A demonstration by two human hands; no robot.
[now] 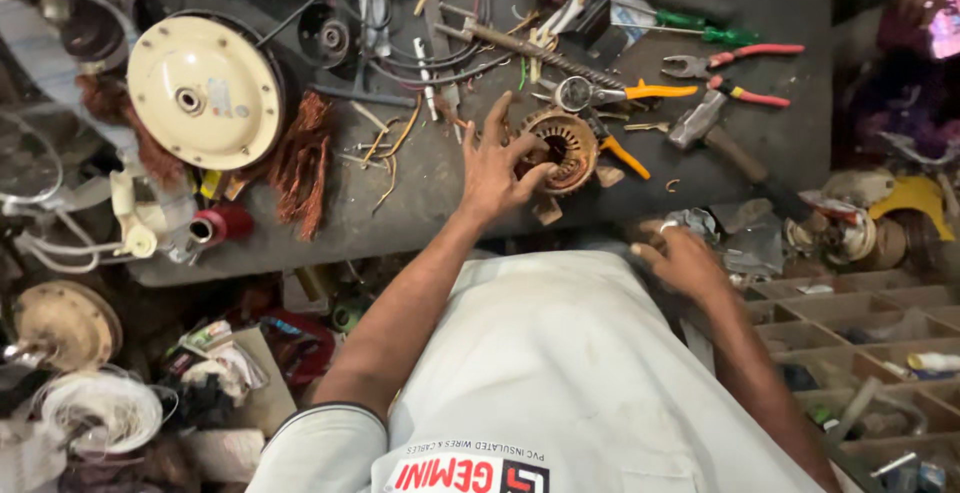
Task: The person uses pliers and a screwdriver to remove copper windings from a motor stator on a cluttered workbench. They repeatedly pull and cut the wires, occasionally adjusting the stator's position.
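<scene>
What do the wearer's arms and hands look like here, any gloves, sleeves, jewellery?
Both are bare: no gloves on the left hand or the right hand, forearms uncovered. A short pale sleeve with a dark trimmed hem covers the left upper arm, part of a light shirt with a printed chest patch. No watch visible; rings are too blurred to tell.

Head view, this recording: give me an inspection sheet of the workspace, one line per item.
Surface: dark worktable, dusty, crowded with tools.
Job's things: round motor stator with copper-coloured slots, lying near the table's front edge.
Clutter: cream round motor cover, loose copper wire bundle, red-handled pliers, hammer, green screwdriver, red spool.
Grippers: left hand on the stator, fingers spread over its rim; right hand at the table edge, what it holds cannot be told.
Cables: black leads looping across the table's far side.
Surroundings: wooden compartment tray to the right, white wire coil lower left.
</scene>
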